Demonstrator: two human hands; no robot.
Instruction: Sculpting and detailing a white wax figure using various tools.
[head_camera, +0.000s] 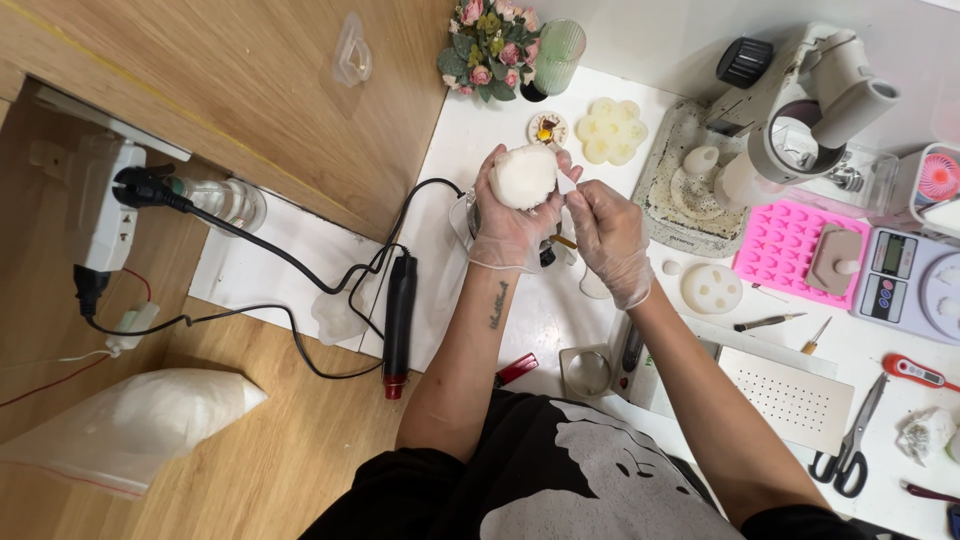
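Cupping a white rounded lump (523, 176) in my gloved left hand (512, 222), I held it just above the middle of the frame, over the white tabletop (450, 130), fingers curled around its underside. My gloved right hand (607, 238) sat just beside it, fingertips pinched together at the lump's right edge; what they pinched I could not tell. A black heat tool (399, 322) lay left of my forearm, a pink mould (780, 245) at right
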